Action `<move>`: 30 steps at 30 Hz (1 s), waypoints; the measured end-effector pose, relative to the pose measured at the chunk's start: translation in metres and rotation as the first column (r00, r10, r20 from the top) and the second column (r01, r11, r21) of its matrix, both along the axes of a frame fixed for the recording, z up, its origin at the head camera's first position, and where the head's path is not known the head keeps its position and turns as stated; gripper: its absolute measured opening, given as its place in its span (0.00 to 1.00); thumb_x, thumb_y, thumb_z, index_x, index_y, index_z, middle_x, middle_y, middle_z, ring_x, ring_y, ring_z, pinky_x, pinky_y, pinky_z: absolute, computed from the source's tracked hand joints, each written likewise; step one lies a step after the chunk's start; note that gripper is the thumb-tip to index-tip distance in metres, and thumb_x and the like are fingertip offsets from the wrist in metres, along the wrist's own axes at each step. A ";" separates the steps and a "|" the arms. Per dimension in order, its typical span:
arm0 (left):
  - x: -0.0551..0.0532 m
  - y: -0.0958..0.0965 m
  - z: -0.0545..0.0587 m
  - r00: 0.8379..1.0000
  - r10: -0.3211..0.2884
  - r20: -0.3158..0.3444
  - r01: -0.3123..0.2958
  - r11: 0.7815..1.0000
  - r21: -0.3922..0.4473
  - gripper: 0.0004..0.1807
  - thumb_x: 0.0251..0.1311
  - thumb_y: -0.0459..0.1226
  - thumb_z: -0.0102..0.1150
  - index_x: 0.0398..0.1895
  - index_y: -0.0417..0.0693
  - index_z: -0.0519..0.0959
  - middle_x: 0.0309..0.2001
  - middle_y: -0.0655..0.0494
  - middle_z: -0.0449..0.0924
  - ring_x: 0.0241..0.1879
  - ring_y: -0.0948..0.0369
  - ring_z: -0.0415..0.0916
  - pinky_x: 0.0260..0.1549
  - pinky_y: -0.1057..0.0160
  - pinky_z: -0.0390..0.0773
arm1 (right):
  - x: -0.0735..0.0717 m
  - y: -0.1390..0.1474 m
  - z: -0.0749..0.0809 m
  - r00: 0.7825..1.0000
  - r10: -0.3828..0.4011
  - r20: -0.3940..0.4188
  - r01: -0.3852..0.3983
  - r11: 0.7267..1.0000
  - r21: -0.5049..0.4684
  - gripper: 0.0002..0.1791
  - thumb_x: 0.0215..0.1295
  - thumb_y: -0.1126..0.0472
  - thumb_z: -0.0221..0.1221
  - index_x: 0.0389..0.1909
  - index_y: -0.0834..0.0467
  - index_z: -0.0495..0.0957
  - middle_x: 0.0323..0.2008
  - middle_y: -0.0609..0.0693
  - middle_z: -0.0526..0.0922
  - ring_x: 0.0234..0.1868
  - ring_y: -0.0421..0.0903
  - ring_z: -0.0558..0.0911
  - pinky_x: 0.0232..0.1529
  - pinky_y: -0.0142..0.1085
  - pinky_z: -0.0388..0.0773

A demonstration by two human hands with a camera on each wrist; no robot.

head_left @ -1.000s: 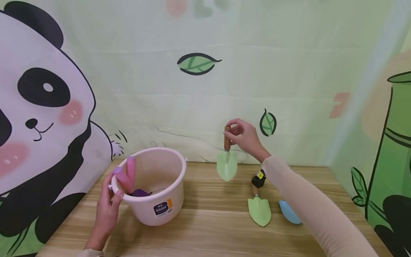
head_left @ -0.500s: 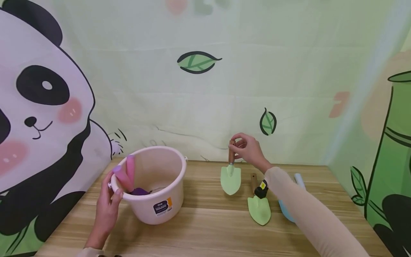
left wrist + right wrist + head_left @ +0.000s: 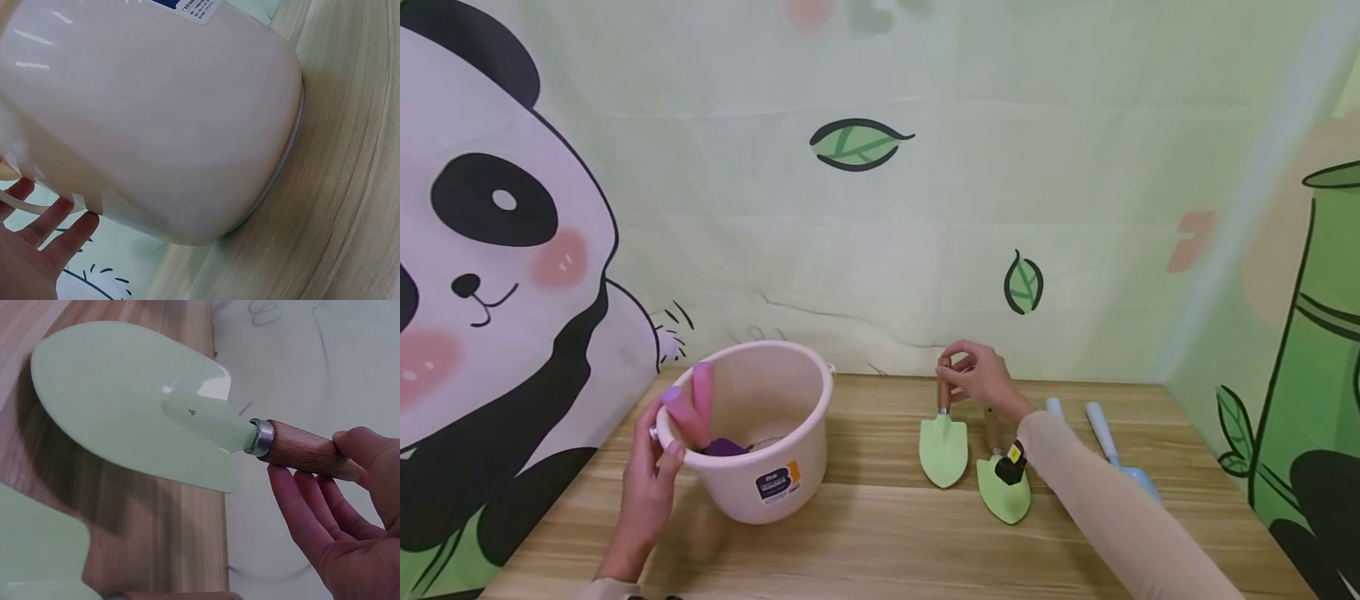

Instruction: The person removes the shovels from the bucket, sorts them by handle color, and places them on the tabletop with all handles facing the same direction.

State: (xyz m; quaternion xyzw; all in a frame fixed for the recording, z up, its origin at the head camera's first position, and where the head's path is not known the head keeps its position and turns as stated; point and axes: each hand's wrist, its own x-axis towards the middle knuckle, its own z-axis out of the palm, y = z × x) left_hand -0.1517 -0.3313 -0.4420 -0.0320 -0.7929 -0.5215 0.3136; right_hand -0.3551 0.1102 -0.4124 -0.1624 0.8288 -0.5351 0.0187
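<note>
My right hand [image 3: 983,379] pinches the wooden handle of a pale green garden trowel [image 3: 943,454] between thumb and fingers, its blade pointing down close over the table. In the right wrist view, the trowel's handle [image 3: 306,449] lies between thumb and fingertips. A second green trowel [image 3: 1003,496] lies just to the right, partly covered by my wrist. My left hand [image 3: 651,492] grips the left rim of a pale pink bucket [image 3: 786,450], which stands on the table. Pink handles [image 3: 702,400] and something purple [image 3: 724,447] show inside the bucket. The left wrist view has my fingers [image 3: 72,237] against its side.
Blue-handled tools lie at the right; one blue tool [image 3: 1138,481] shows its blade, another light blue handle [image 3: 1055,409] is mostly behind my right sleeve. The wooden table [image 3: 880,542] ends at a printed cloth backdrop [image 3: 880,267] with a panda and leaves.
My right hand has lowered the green trowel from in front of the backdrop toward the table. The sleeve's shift uncovers more of the blue tools. My left hand stays at the bucket.
</note>
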 end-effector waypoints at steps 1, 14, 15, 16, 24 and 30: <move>0.000 0.000 0.000 1.000 0.002 0.004 -0.002 1.000 0.001 0.34 0.73 0.31 0.48 0.81 0.51 0.56 0.69 0.61 0.65 0.62 0.73 0.66 0.53 0.81 0.69 | 0.001 0.000 -0.002 1.000 -0.001 0.007 0.001 1.000 0.004 0.14 0.68 0.61 0.67 0.51 0.58 0.79 0.38 0.60 0.83 0.31 0.51 0.87 0.38 0.55 0.85; 0.002 0.002 0.003 0.998 0.016 0.065 -0.015 1.000 -0.018 0.34 0.76 0.35 0.47 0.82 0.56 0.53 0.73 0.44 0.63 0.62 0.73 0.65 0.52 0.81 0.68 | 0.003 0.007 -0.021 0.999 0.003 0.050 -0.006 0.998 0.066 0.13 0.70 0.63 0.64 0.52 0.60 0.77 0.38 0.60 0.83 0.29 0.50 0.87 0.36 0.50 0.87; 0.002 0.002 0.003 0.998 0.014 0.069 -0.013 1.000 -0.019 0.34 0.76 0.35 0.47 0.82 0.56 0.53 0.73 0.44 0.63 0.63 0.73 0.64 0.52 0.81 0.68 | 0.004 0.007 -0.023 0.998 0.004 0.058 -0.008 0.998 0.068 0.13 0.71 0.63 0.64 0.53 0.61 0.77 0.38 0.60 0.83 0.29 0.51 0.86 0.36 0.50 0.87; 0.002 0.001 0.003 0.997 0.011 0.071 -0.010 1.000 -0.018 0.34 0.76 0.35 0.46 0.82 0.56 0.53 0.73 0.44 0.63 0.63 0.73 0.64 0.52 0.81 0.68 | 0.005 0.007 -0.024 0.997 0.003 0.071 -0.008 0.998 0.070 0.14 0.71 0.64 0.64 0.54 0.62 0.77 0.37 0.60 0.83 0.29 0.51 0.86 0.36 0.49 0.87; 0.002 0.002 0.003 0.997 0.007 0.072 -0.006 1.000 -0.014 0.34 0.76 0.35 0.46 0.82 0.56 0.53 0.74 0.46 0.62 0.64 0.73 0.64 0.53 0.81 0.68 | 0.006 0.003 -0.035 0.992 -0.017 0.128 0.006 0.996 0.088 0.16 0.69 0.65 0.64 0.55 0.64 0.76 0.31 0.57 0.81 0.22 0.49 0.85 0.30 0.46 0.87; 0.001 -0.001 0.003 0.996 0.006 0.090 -0.004 1.000 -0.023 0.35 0.76 0.36 0.47 0.83 0.58 0.51 0.75 0.47 0.61 0.66 0.68 0.64 0.54 0.79 0.68 | 0.008 0.005 -0.037 0.987 -0.006 0.161 -0.014 0.992 0.123 0.15 0.69 0.65 0.64 0.54 0.64 0.77 0.29 0.57 0.83 0.22 0.49 0.86 0.29 0.43 0.86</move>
